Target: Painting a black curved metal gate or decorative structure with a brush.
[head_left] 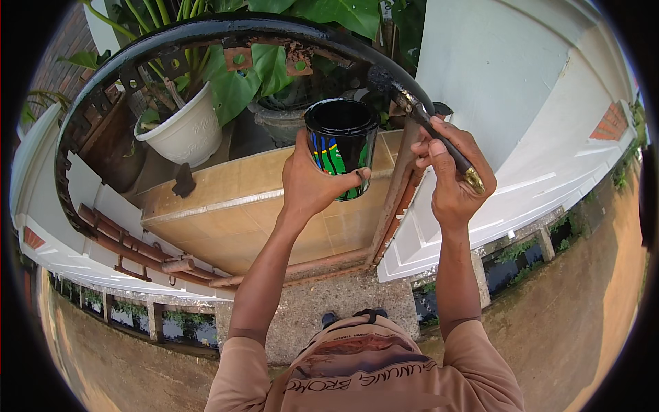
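Observation:
My left hand [314, 180] is wrapped round a paint can [341, 152], its green and blue side streaked with black. The can is held up in front of me, its top rim coated in black paint. In my right hand [456, 173] is a paintbrush [447, 143], gripped by its dark handle with a worn yellowish end. The black bristles rest against the right side of a curved metal gate frame [261, 26]. Glossy black covers the frame's upper arc, while rust-brown shows on its brackets and on the lower bars [158, 258].
Behind the frame, a white flowerpot [185, 130] and a grey pot [280, 123] hold leafy plants beside a tan tiled ledge [254, 220]. A white wall pillar [480, 103] rises at the right. Open drain gaps [511, 264] flank the concrete slab [274, 336] under my feet.

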Motion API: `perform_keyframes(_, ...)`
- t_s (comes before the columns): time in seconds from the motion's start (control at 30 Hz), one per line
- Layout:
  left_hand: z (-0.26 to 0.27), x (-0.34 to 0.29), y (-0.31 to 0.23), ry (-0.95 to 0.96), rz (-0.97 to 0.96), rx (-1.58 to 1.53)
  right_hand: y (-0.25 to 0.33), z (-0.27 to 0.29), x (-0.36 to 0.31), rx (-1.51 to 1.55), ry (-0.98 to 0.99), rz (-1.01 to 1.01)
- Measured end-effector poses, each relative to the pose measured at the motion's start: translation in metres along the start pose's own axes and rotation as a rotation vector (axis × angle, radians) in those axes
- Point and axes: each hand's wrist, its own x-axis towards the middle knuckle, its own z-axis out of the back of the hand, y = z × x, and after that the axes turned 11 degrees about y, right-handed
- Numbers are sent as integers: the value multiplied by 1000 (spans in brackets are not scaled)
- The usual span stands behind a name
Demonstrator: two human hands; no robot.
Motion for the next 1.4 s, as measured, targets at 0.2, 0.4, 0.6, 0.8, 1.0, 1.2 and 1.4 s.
perform_keyframes(0.2, -9, 3, 3, 28, 55, -16, -10, 2, -3, -130, 91, 75)
perform_keyframes(0.4, -34, -2, 18, 39, 43, -12, -13, 13, -40, -174, -132, 52)
perform_keyframes(0.6, -60, 6, 24, 45, 13, 33, -31, 15, -53, -360, 19, 49)
perform_keyframes(0.8, -67, 3, 29, 55, 26, 56, -25, 15, -36, -430, 35, 123)
perform_keyframes(1.0, -72, 0, 35, 52, 29, 25, -22, 15, -39, -313, -42, 82)
perform_keyframes(1.2, -72, 0, 35, 58, 38, 38, -26, 16, -51, -356, 23, 98)
perform_keyframes(1.4, -74, 3, 38, 60, 41, 58, -30, 23, -48, -388, 40, 70)
